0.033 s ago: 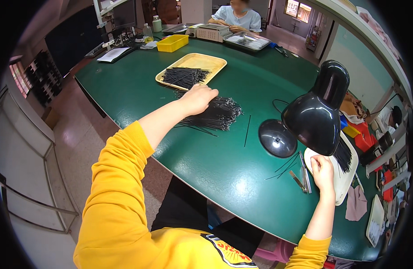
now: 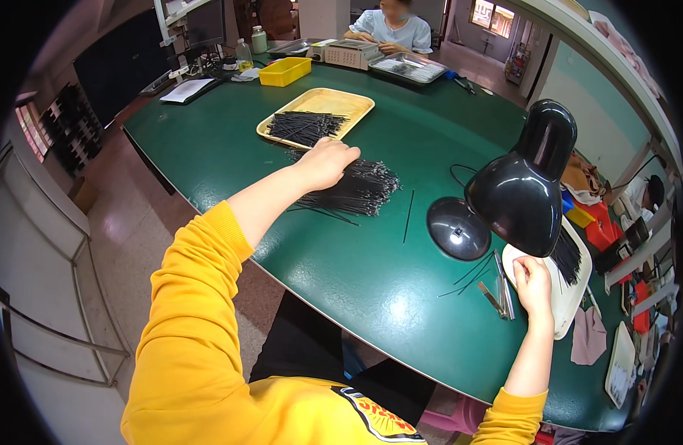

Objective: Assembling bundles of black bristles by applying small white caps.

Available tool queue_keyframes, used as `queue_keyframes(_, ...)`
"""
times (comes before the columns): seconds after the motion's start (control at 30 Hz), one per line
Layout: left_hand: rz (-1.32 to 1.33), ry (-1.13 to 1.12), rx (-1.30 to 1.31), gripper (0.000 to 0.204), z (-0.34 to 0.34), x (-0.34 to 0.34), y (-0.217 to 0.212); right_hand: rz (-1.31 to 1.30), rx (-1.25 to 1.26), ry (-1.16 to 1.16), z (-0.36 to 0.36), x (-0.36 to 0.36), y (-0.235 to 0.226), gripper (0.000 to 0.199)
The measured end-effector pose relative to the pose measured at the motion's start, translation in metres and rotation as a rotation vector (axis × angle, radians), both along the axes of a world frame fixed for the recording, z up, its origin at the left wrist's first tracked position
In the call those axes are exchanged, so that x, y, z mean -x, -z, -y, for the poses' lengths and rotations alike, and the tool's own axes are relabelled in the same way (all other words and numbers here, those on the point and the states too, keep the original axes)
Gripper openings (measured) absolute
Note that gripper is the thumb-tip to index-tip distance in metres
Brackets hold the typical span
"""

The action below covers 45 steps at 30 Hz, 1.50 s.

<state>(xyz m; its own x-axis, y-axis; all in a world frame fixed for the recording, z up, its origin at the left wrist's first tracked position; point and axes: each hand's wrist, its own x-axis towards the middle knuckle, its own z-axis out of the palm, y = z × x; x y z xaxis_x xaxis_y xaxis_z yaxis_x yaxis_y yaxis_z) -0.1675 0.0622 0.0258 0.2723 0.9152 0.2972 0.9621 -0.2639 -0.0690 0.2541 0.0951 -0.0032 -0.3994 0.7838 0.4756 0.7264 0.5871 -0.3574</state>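
Note:
A thick pile of thin black wires (image 2: 362, 189) with pale tips lies on the green table. Over its far side my left hand (image 2: 328, 165) rests with curled fingers; their tips are hidden, and I cannot make out what they hold. Just beyond it, a yellowish tray (image 2: 352, 104) carries more black wires (image 2: 304, 127). At the right, my right hand (image 2: 532, 283) is closed in a pinch at the near edge of a cream tray (image 2: 567, 315); anything between its fingers is too small to name. That tray holds a bundle of black wires (image 2: 567, 258).
A black desk lamp (image 2: 515, 200) stands left of the cream tray, partly overhanging it. Metal tweezers (image 2: 506, 293) and several loose wires lie by my right hand. One wire (image 2: 409, 216) lies mid-table. A yellow bin (image 2: 285, 72) and a person (image 2: 395, 31) are across the table (image 2: 297, 245).

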Motion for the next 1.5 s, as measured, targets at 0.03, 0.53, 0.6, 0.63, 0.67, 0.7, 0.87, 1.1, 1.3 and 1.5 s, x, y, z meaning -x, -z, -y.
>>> queue_keyframes(0.03, -0.001, 0.024, -0.02, 0.027, 0.004, 0.0, -0.003, 0.002, -0.001, 0.002, 0.0, -0.001, 0.001, 0.009)
queue_keyframes(0.53, 0.398, 0.118, 0.198, 0.037, 0.017, 0.007, 0.001, -0.017, -0.036, -0.019, 0.0, 0.001, 0.002, 0.008)
queue_keyframes(0.6, 0.346, 0.186, 0.242, 0.036, 0.016, 0.001, 0.007, -0.016, -0.015, -0.025, 0.0, 0.001, 0.002, 0.007)
queue_keyframes(0.63, 0.358, 0.192, 0.224, 0.035, 0.017, -0.003, 0.01, -0.016, -0.016, -0.026, 0.0, 0.001, 0.002, 0.007)
queue_keyframes(0.67, 0.358, 0.19, 0.223, 0.035, 0.018, -0.005, 0.009, -0.022, -0.022, -0.026, 0.0, 0.002, 0.002, 0.007)
queue_keyframes(0.7, 0.344, 0.147, 0.141, 0.035, 0.018, -0.006, 0.009, -0.028, -0.028, -0.025, 0.0, 0.002, 0.002, 0.008)
queue_keyframes(0.87, 0.287, 0.089, -0.195, 0.029, 0.023, -0.004, -0.005, -0.03, -0.027, -0.022, 0.001, 0.001, 0.001, 0.008)
queue_keyframes(1.1, 0.759, 0.134, -0.379, 0.019, 0.052, -0.036, -0.028, -0.155, -0.196, -0.091, 0.021, 0.027, -0.017, 0.009)
queue_keyframes(1.3, 1.819, 0.546, 0.052, 0.014, 0.081, -0.111, -0.024, -0.217, -0.19, -0.467, 0.059, 0.084, -0.026, 0.019)
queue_keyframes(1.5, 1.616, 0.558, 0.379, 0.008, 0.091, -0.148, 0.011, -0.4, -0.123, -0.625, 0.083, 0.115, -0.038, 0.041)
